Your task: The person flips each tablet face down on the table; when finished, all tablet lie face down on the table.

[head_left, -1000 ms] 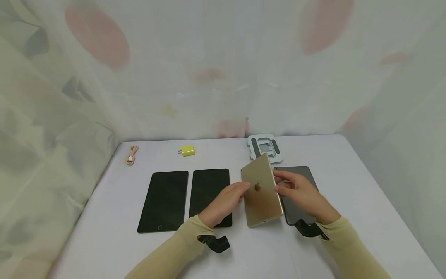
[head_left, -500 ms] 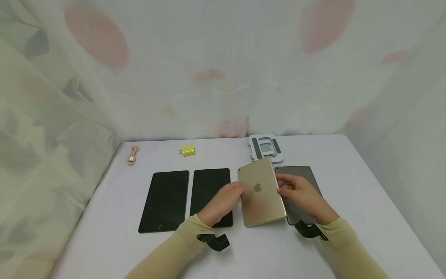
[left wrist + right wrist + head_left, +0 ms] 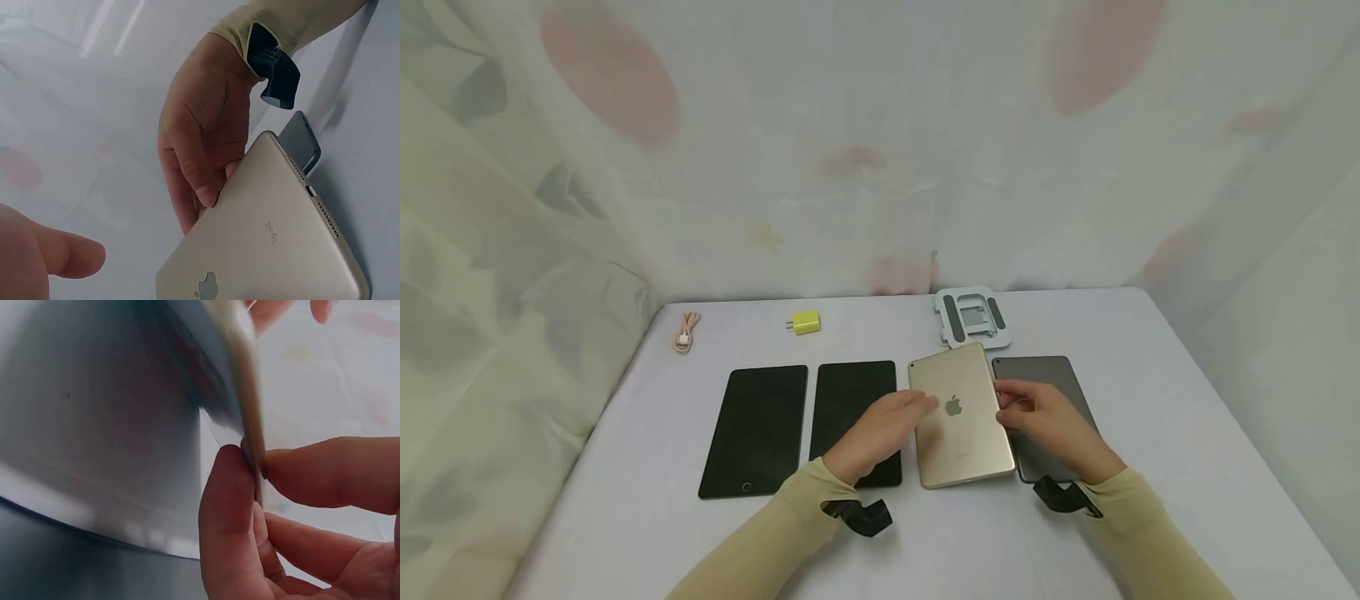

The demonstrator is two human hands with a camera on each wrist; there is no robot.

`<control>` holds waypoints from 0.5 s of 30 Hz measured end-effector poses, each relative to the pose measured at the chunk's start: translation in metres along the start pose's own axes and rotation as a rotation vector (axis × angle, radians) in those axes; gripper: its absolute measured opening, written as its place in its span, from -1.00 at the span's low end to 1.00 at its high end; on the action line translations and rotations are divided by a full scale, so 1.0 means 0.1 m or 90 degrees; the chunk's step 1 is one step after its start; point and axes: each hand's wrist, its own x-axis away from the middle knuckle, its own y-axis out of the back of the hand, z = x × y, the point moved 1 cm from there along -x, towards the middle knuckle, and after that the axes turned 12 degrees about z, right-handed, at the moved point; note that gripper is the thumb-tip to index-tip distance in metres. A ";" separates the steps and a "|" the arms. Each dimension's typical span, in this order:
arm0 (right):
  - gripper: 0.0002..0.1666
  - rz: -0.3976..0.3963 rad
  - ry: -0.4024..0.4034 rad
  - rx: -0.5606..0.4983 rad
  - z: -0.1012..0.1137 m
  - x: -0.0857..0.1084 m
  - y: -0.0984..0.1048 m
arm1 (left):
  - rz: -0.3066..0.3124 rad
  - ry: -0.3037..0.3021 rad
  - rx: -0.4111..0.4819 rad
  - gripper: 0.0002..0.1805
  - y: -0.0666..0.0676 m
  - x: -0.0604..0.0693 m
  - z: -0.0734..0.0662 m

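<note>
The right grip (image 3: 315, 544) pinches a tablet (image 3: 245, 381) at its edge.

We identify the gold tablet (image 3: 966, 442) by its pale metallic back, marked with a grey apple logo (image 3: 953, 406) and grey lettering (image 3: 270, 232). Beside it we note one dark grey tablet (image 3: 1051, 379) and two black tablets (image 3: 756, 425). We list the charger (image 3: 806, 322) as bright yellow, and the cable (image 3: 688, 323) as peach-pink with a white plug (image 3: 682, 339). The stand (image 3: 966, 292) is pale grey-white with dark grey pads (image 3: 953, 319). We record a white tablecloth (image 3: 940, 550), pale yellow-beige sleeves (image 3: 767, 537) and black straps (image 3: 865, 518). On the whitish back curtain (image 3: 850, 92) we see pink ovals and a faint yellow patch; on the greenish-grey side curtain (image 3: 512, 233), grey leaf shapes.
</note>
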 end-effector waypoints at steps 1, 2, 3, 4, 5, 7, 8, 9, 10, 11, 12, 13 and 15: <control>-0.33 0.001 -0.002 0.000 -0.01 0.00 0.00 | 0.000 0.004 -0.003 -0.23 0.00 0.00 0.00; -0.33 0.002 -0.004 0.000 -0.01 -0.01 -0.01 | 0.001 0.007 -0.006 -0.22 0.00 0.00 -0.01; -0.33 0.003 -0.006 -0.001 -0.02 -0.01 -0.01 | 0.001 0.010 -0.008 -0.20 0.00 0.01 -0.01; -0.33 0.004 -0.009 -0.002 -0.02 -0.01 -0.01 | 0.002 0.011 -0.009 -0.19 0.00 0.01 -0.01; -0.32 0.005 -0.013 -0.003 -0.03 -0.01 -0.02 | 0.003 0.011 -0.010 -0.18 0.00 0.01 -0.02; -0.30 0.006 -0.020 -0.004 -0.04 -0.01 -0.02 | 0.003 0.013 -0.011 -0.17 0.00 0.02 -0.02; -0.30 0.005 -0.022 -0.002 -0.04 -0.01 -0.03 | 0.004 0.014 -0.011 -0.17 0.00 0.02 -0.02; -0.29 0.005 -0.024 0.000 -0.04 -0.01 -0.03 | 0.004 0.015 -0.010 -0.17 0.00 0.02 -0.02; -0.28 0.003 -0.028 0.004 -0.05 -0.01 -0.03 | 0.005 0.016 -0.009 -0.16 0.01 0.02 -0.01; -0.28 0.001 -0.032 0.009 -0.05 -0.01 -0.03 | 0.005 0.016 -0.008 -0.16 0.01 0.02 -0.01; -0.28 0.000 -0.037 0.010 -0.05 -0.01 -0.04 | 0.005 0.017 -0.006 -0.16 0.01 0.02 -0.01; -0.29 0.000 -0.042 0.012 -0.05 -0.01 -0.04 | 0.005 0.016 -0.006 -0.16 0.01 0.02 -0.01; -0.30 -0.001 -0.049 0.011 -0.05 -0.02 -0.05 | 0.005 0.016 -0.003 -0.16 0.02 0.02 -0.01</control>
